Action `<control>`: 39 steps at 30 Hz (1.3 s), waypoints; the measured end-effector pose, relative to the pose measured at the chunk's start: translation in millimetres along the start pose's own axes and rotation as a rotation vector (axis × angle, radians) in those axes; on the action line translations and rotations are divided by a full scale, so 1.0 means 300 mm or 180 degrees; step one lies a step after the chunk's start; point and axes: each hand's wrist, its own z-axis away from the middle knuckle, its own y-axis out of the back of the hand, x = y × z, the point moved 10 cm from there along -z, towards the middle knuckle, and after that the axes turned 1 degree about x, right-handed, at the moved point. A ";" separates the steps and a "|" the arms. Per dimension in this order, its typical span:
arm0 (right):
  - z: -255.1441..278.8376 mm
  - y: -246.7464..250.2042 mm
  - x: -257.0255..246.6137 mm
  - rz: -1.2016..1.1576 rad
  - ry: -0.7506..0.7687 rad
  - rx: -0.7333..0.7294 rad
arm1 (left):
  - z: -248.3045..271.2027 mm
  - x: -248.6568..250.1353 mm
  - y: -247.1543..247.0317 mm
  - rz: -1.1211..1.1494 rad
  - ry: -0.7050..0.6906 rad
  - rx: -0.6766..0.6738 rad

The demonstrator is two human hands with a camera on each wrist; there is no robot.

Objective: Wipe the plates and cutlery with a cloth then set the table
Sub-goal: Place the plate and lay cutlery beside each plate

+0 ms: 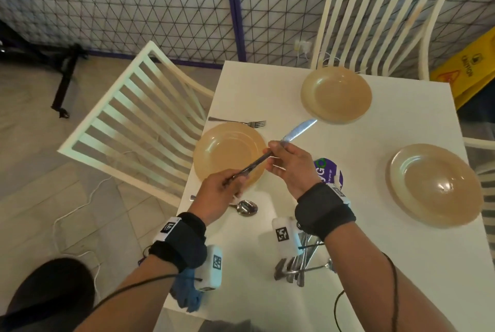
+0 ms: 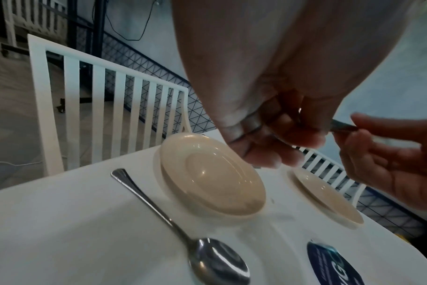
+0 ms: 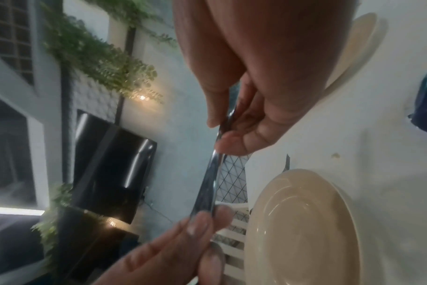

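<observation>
A table knife (image 1: 299, 130) is held in the air over the white table (image 1: 281, 96) by both hands. My left hand (image 1: 235, 180) grips the handle end. My right hand (image 1: 273, 153) pinches the knife near its middle, with the blade pointing toward the far plate (image 1: 336, 94). Beneath the knife lies a tan plate (image 1: 214, 152), with a fork (image 1: 238, 121) beyond it and a spoon (image 1: 245, 207) on its near side. A third plate (image 1: 434, 184) sits at the right. The blue cloth (image 1: 187, 297) lies at the table's near edge, in neither hand. The right wrist view shows the knife (image 3: 207, 183) between both hands.
Several pieces of cutlery (image 1: 297, 267) lie heaped below my right wrist. A round purple sticker (image 1: 330, 171) is on the table. White slatted chairs stand at the left (image 1: 134, 107) and far side (image 1: 380, 18). A yellow caution sign (image 1: 468, 69) stands at the far right.
</observation>
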 end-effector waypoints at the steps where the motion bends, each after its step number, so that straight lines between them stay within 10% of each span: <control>1: -0.020 0.001 -0.004 -0.0089 -0.0018 0.0042 | -0.019 0.000 0.025 0.0104 0.0059 -0.0031; 13: -0.363 0.002 -0.105 -0.0396 0.0182 0.0525 | -0.478 0.009 0.386 0.0932 0.0261 0.0479; 26: -0.762 0.047 -0.048 0.0991 -0.0231 0.0908 | -0.962 -0.076 0.423 -0.1385 -0.0180 0.0296; 39: -0.859 0.048 -0.068 0.3158 -0.0017 0.0989 | -1.035 -0.125 0.448 -0.1731 -0.0188 0.0291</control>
